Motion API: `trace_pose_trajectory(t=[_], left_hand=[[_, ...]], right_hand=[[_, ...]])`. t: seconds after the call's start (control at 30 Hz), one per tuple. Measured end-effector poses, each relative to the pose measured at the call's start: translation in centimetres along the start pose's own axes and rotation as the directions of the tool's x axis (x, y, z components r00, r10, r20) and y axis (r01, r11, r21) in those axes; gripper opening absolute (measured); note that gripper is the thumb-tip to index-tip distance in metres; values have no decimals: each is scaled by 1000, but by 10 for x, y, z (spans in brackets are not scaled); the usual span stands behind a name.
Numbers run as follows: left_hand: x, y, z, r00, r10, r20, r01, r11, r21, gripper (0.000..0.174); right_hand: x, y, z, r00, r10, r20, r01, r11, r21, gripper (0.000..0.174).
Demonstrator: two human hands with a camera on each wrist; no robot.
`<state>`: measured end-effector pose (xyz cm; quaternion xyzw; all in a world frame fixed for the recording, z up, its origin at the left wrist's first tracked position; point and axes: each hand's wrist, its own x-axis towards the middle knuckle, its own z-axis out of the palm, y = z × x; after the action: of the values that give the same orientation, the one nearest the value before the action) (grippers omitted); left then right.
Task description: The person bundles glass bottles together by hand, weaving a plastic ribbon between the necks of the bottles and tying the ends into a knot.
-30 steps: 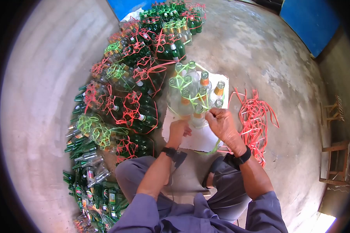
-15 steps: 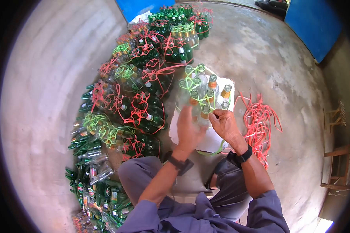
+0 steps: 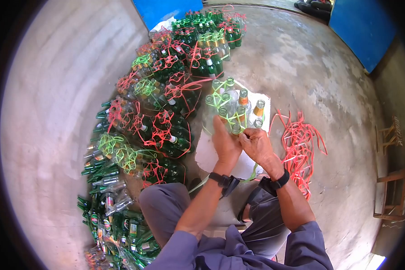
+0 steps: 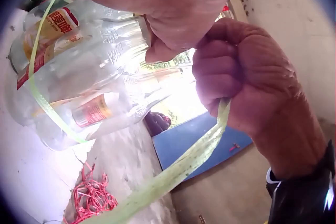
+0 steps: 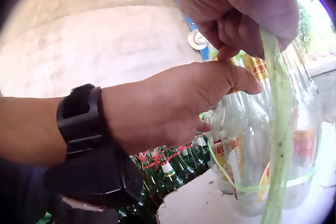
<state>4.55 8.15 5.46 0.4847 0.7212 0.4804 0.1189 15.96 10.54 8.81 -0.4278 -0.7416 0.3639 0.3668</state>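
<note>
A cluster of clear glass bottles with orange neck labels stands upright on a white board, with green plastic strap woven round the necks. My left hand is at the near bottles; its thumb and fingers lie on either side of a bottle neck. Beside it my right hand is a fist, gripping a green strap whose tail hangs down from it. A green band also circles the bottle bodies low down. The left fingertips are partly hidden.
Strapped bundles of green and clear bottles line the floor on the left, with loose bottles lying nearer. Tangled red strap lies right of the board. A wooden stool stands far right, near the wall.
My left hand has risen from below the bottles to their necks and moved right, close to the right hand. The right hand keeps its grip on the strap, hardly moving.
</note>
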Motion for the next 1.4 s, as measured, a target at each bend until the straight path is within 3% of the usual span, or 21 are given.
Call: trace_pose_trajectory(t=[0.13, 0.2, 0.33, 0.4, 0.53, 0.6, 0.73, 0.8, 0.83, 0.9, 1.1, 1.2, 1.27, 1.4], left_hand=[[2, 1, -1, 999, 46, 3, -46, 999, 25, 98], [3, 4, -2, 994, 65, -84, -66, 998, -8, 70], [5, -2, 0, 996, 60, -73, -60, 998, 12, 74], [5, -3, -3, 983, 158, -95, -154, 987, 46, 75], [4, -7, -5, 997, 75, -3, -75, 997, 36, 81], [1, -17, -12, 994, 92, 56, -79, 977, -199, 81], [-6, -7, -38, 992, 81, 101, -34, 916, -399, 73], [-2, -1, -44, 969, 239, 57, -220, 948, -231, 58], [4, 9, -46, 970, 237, 58, -218, 949, -229, 58], [26, 29, -41, 872, 488, 31, -484, 871, -87, 43], [55, 24, 1, 841, 527, 126, -542, 816, 200, 23], [54, 20, 4, 858, 502, 112, -514, 843, 160, 22], [54, 21, 3, 867, 486, 111, -498, 850, 169, 22], [54, 23, 3, 863, 494, 106, -505, 848, 162, 23]], right_hand=[[-1, 5, 0, 1000, 11, 20, -12, 1000, 10, 21], [-1, 6, 0, 999, -11, 32, 11, 1000, -14, 23], [0, 8, 2, 1000, -7, 14, 7, 1000, 8, 23], [-1, 8, 3, 1000, -9, 19, 9, 1000, 11, 23], [-2, 6, -1, 1000, 5, -3, -5, 1000, -2, 22], [-1, 6, -5, 999, 31, -11, -31, 999, 13, 22], [0, 2, -12, 998, 61, 6, -61, 997, -38, 21], [-1, 3, -12, 998, 58, 14, -58, 997, -41, 21], [-1, 3, -12, 999, 53, 13, -52, 997, -51, 21], [-1, 5, -12, 999, 47, 10, -46, 997, -60, 21], [-4, 9, -17, 999, 41, 13, -40, 999, -37, 20], [-7, 10, -16, 1000, 14, 18, -13, 999, -38, 18], [-9, 15, -17, 996, -94, -3, 93, 993, -73, 18], [-14, 16, -24, 996, -83, -12, 82, 992, -96, 17]])
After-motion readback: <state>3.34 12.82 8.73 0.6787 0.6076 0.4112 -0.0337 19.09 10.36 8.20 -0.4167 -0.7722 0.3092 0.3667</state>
